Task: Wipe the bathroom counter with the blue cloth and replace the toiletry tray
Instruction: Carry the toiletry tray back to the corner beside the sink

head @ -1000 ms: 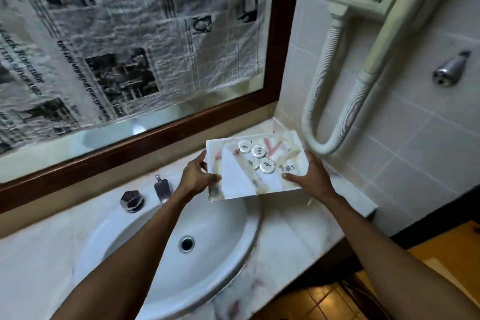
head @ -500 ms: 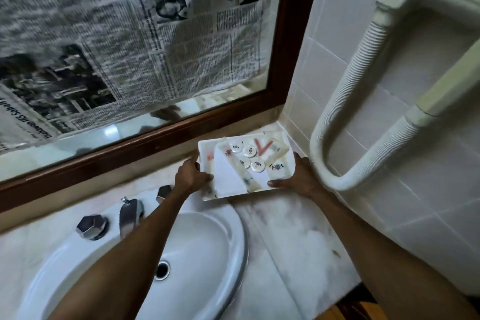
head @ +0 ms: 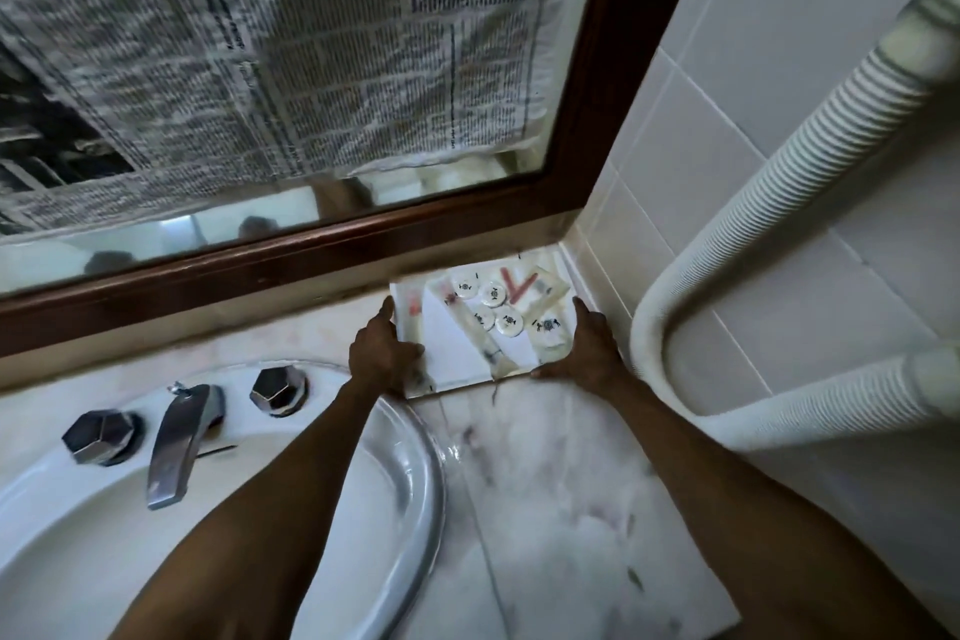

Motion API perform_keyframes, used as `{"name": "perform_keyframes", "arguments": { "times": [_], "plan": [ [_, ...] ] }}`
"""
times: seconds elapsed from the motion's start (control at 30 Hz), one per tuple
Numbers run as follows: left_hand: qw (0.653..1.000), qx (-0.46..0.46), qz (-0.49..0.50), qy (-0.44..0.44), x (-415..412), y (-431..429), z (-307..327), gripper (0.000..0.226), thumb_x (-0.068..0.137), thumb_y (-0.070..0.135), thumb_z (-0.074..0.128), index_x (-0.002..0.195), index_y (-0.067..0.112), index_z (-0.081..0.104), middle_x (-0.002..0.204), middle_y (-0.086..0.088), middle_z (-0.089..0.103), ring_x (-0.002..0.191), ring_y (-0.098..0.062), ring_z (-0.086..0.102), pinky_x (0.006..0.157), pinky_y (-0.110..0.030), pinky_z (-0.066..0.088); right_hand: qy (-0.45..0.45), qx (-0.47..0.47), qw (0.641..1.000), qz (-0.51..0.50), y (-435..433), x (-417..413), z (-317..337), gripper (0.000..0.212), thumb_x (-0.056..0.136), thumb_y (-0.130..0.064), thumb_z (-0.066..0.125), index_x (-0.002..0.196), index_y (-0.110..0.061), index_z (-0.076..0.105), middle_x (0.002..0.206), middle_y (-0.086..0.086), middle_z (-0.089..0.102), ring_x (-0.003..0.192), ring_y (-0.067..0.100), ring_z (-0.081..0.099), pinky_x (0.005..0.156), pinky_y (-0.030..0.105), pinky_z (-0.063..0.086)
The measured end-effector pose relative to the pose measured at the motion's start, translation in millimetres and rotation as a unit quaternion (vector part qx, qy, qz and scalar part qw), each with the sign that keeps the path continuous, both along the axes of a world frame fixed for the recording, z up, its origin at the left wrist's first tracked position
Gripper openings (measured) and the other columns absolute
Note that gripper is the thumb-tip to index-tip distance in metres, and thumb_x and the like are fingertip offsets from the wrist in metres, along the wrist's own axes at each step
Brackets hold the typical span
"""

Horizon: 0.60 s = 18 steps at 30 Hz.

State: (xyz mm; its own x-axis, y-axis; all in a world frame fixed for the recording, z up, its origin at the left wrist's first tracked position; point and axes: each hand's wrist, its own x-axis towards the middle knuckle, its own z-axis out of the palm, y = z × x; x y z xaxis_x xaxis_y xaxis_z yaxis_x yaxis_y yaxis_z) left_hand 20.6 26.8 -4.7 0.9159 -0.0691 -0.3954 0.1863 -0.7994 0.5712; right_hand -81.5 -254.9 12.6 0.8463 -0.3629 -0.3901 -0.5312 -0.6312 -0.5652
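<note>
A white toiletry tray (head: pixel 451 353) sits in the back right corner of the marble counter (head: pixel 540 489), against the mirror frame and the tiled wall. It carries several round white capped items, wrapped packets and a red stick. My left hand (head: pixel 382 353) grips the tray's left edge. My right hand (head: pixel 587 353) holds its right front edge. Whether the tray rests fully on the counter I cannot tell. No blue cloth is in view.
A white sink (head: pixel 218 525) with a chrome tap (head: pixel 179 442) and two dark knobs lies to the left. A wood-framed mirror (head: pixel 322 244) covered in newspaper stands behind. A ribbed white hose (head: pixel 769 203) loops along the tiled wall on the right.
Both hands have carried the tray away from above the sink, back and to the right, down into the counter's corner. The view has moved closer and lower.
</note>
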Motion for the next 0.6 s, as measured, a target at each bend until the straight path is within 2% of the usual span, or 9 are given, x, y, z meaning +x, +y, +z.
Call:
{"name": "perform_keyframes", "arguments": {
  "times": [0.07,0.13,0.23,0.4,0.5,0.6],
  "plan": [
    [1.000,-0.004,0.006,-0.008,-1.2,-7.0,-6.2,0.093,0.074,0.023,0.081,0.153,0.022,0.032,0.104,-0.009,0.073,0.104,-0.035,0.066,0.083,-0.037,0.048,-0.012,-0.016,1.000,-0.004,-5.4,3.5,-5.0,0.150,0.030,-0.056,0.097,0.153,-0.016,0.020,0.148,0.015,0.036,0.141,0.033,0.033,0.113,0.041,0.033],
    [1.000,-0.008,0.014,-0.009,-2.2,-14.0,-9.1,0.090,0.075,0.023,0.080,0.152,0.021,0.032,0.106,-0.010,0.073,0.104,-0.036,0.066,0.081,-0.036,0.047,-0.008,-0.026,1.000,-0.002,-7.4,3.7,-6.5,0.141,0.042,-0.045,0.098,0.154,-0.012,0.020,0.152,0.015,0.031,0.143,0.033,0.029,0.116,0.041,0.027],
    [0.999,-0.010,0.031,0.004,0.3,-24.6,-13.7,0.096,0.076,0.025,0.079,0.156,0.023,0.025,0.112,-0.013,0.072,0.107,-0.037,0.065,0.082,-0.036,0.045,-0.041,-0.074,0.996,0.008,-13.7,3.5,-9.5,0.127,0.053,-0.043,0.094,0.153,-0.011,0.024,0.154,0.014,0.029,0.144,0.032,0.026,0.118,0.043,0.023],
    [0.998,-0.034,0.041,0.025,5.0,-36.4,-17.6,0.101,0.081,0.037,0.078,0.159,0.018,0.018,0.134,-0.014,0.063,0.120,-0.039,0.059,0.097,-0.042,0.047,-0.097,-0.137,0.985,0.041,-22.0,8.0,-15.2,0.106,0.059,-0.040,0.091,0.146,-0.008,0.040,0.151,0.013,0.038,0.141,0.032,0.032,0.115,0.046,0.028],
    [0.998,-0.046,0.041,0.034,9.7,-34.8,-17.9,0.096,0.085,0.043,0.073,0.158,0.017,0.017,0.133,-0.016,0.063,0.123,-0.039,0.057,0.098,-0.041,0.046,-0.102,-0.153,0.981,0.056,-21.1,10.2,-14.3,0.101,0.060,-0.038,0.091,0.144,-0.009,0.042,0.149,0.011,0.040,0.139,0.031,0.034,0.115,0.043,0.029],
    [0.999,-0.015,-0.013,0.044,12.9,-25.0,-9.5,0.087,0.088,0.041,0.070,0.156,0.016,0.022,0.128,-0.014,0.066,0.122,-0.038,0.057,0.094,-0.040,0.045,-0.120,-0.161,0.978,0.061,-16.1,5.5,-16.3,0.088,0.063,-0.032,0.090,0.138,-0.010,0.049,0.143,0.011,0.045,0.134,0.033,0.039,0.112,0.042,0.031]
  ]
}}
